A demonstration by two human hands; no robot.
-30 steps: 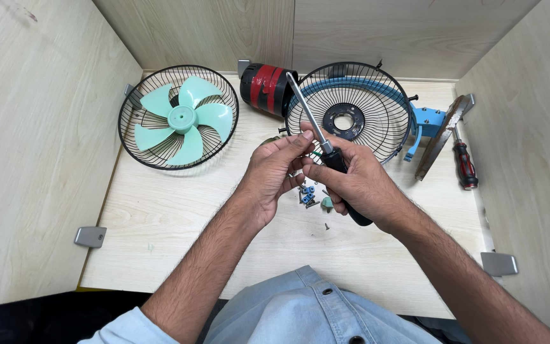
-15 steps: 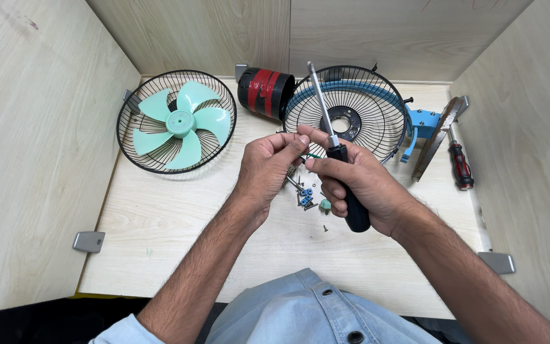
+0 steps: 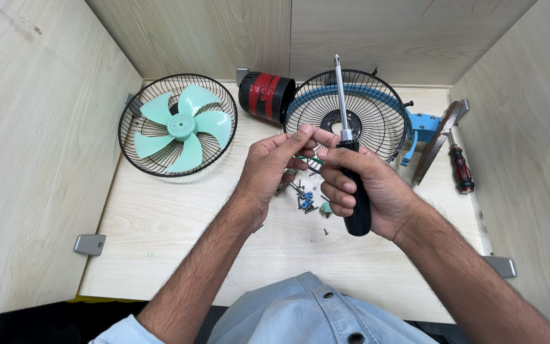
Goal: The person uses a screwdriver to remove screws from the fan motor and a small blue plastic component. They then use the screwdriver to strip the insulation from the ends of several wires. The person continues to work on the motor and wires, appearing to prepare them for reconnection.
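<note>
At the centre of the frame the right hand (image 3: pixel 367 188) is wrapped around a black-handled screwdriver (image 3: pixel 350 159) held upright, its tip toward the top, while the left hand (image 3: pixel 275 165) pinches something small against it above scattered screws (image 3: pixel 305 200) on the bench (image 3: pixel 160 223).

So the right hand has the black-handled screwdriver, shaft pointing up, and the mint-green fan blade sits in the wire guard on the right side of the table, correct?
Not quite. The head view shows the mint-green fan blade in the black wire guard on the left side of the table, not the right. The right hand does hold the black-handled screwdriver, shaft pointing up.
</note>
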